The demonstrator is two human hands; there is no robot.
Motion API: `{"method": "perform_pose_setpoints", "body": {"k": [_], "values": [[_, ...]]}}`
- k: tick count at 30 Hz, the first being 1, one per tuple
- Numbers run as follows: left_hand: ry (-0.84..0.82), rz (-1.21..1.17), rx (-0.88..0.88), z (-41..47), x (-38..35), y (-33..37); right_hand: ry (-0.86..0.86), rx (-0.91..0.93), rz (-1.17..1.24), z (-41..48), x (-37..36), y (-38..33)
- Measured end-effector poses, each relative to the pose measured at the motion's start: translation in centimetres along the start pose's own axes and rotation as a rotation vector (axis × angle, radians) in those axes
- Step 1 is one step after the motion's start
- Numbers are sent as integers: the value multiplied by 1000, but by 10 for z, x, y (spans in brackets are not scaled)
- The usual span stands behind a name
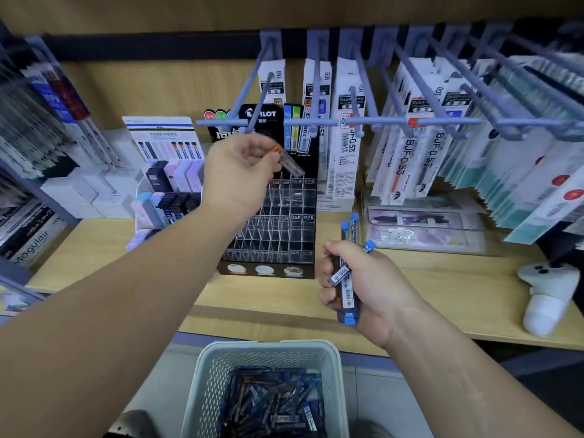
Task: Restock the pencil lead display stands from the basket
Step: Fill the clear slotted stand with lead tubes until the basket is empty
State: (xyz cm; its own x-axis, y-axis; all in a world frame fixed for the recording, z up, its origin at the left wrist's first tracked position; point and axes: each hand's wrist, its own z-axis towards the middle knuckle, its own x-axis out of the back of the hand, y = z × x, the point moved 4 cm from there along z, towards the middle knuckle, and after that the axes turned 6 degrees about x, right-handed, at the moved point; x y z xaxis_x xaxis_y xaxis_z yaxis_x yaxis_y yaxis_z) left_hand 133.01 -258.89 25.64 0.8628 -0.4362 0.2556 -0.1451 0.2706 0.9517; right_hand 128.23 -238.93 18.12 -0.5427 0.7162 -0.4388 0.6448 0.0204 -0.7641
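A black Pilot display stand [275,222] with clear, mostly bare slots stands on the wooden shelf. My left hand [240,172] is raised over its top rows and pinches one orange-capped lead tube [289,161], tilted down toward the slots. My right hand [357,279] hovers to the right of the stand's base and grips a bundle of blue-capped lead tubes [347,273]. A pale green perforated basket [205,380] sits below the shelf edge, filled with several blue and orange lead tubes [271,403].
Blue peg hooks [316,121] with hanging refill packs jut out above the stand. A second stand with erasers [167,191] is to the left. A white controller [546,295] lies on the shelf at right. Flat clear packets [423,229] lie behind my right hand.
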Motion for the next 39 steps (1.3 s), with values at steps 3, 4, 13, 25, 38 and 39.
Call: {"method": "perform_pose_setpoints", "body": {"k": [3, 4, 13, 25, 38, 39], "values": [[-51, 215, -148, 18, -12, 2, -24, -5, -10, 1, 0, 1], [-70, 293, -193, 22, -15, 2, -28, -7, -16, 1, 0, 2], [-93, 628, -522, 33, -33, 0, -65, -3, -23, 10, -11, 1], [-193, 573, -373, 11, -19, -2, -175, 66, -112, 11, -28, 0], [-605, -344, 540, -71, 44, -37, -490, -64, -82, -13, -78, 19], [-615, -386, 554, -73, 49, -40, -514, -82, -62, -14, -81, 20]]}}
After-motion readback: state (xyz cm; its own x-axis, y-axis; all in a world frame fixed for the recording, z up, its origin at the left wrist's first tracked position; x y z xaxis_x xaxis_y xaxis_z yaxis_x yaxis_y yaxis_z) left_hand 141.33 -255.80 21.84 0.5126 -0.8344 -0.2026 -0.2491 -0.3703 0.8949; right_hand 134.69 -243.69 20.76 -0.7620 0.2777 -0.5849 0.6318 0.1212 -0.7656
